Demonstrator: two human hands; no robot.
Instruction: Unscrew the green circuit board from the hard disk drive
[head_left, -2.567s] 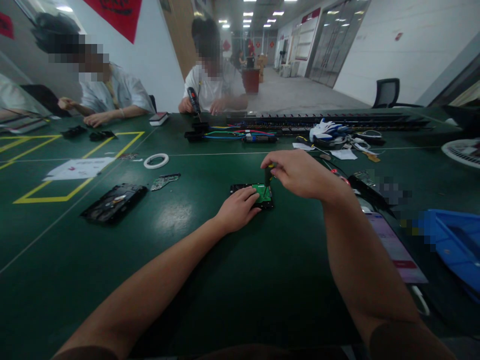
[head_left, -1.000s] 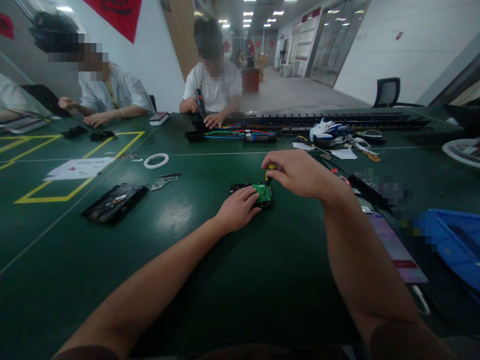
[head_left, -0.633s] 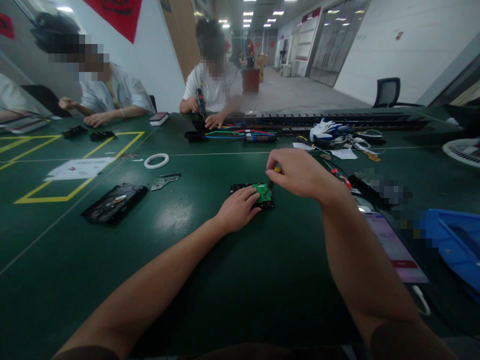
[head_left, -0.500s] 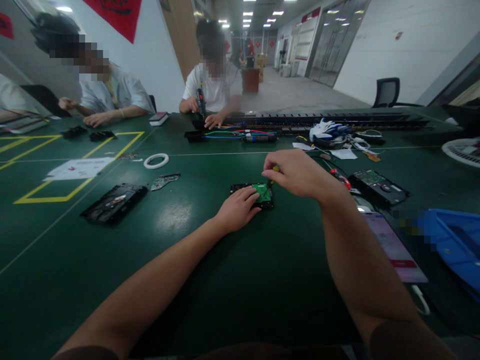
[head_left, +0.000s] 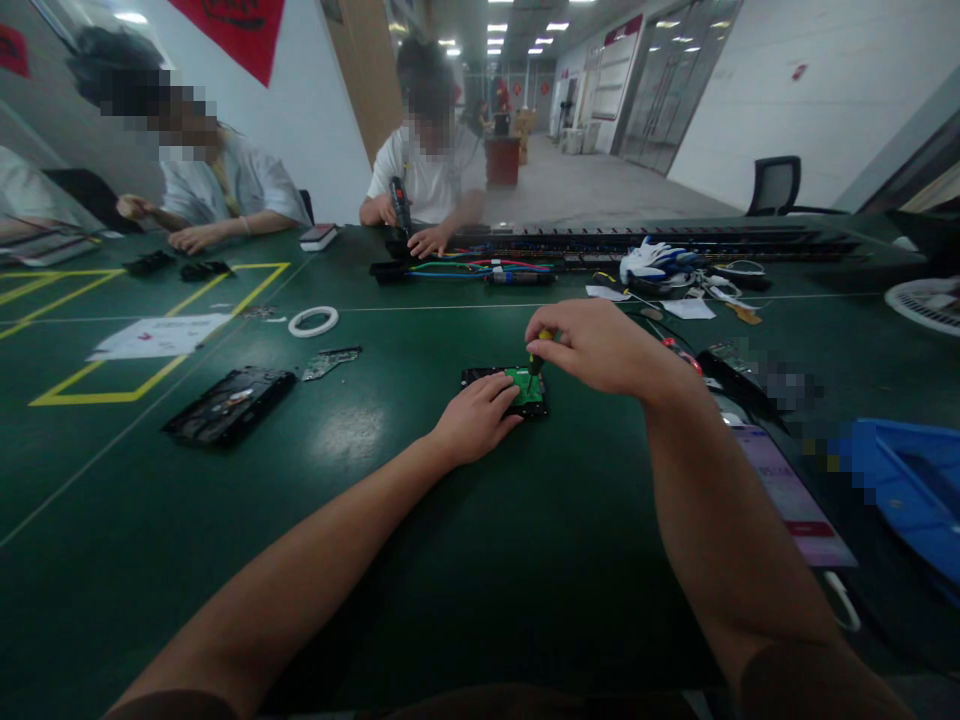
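A hard drive with a green circuit board lies flat on the dark green table in front of me. My left hand holds it from the left, fingers across its top and thumb along the near edge, covering part of the board. Above the right part of the drive, my right hand is closed round the yellow and dark handle of a screwdriver. Its shaft points down and the tip reaches the green board. Whether the tip sits in a screw is too small to tell.
Left of me lie another black drive, a loose circuit board and a white tape roll. On the right are a phone, a blue bin and gloves. Across the table a person works with a power screwdriver.
The screwdriver in my right hand has gone from tilted to more upright, with its handle turned in the fingers. My left hand and the hard drive stay in place.
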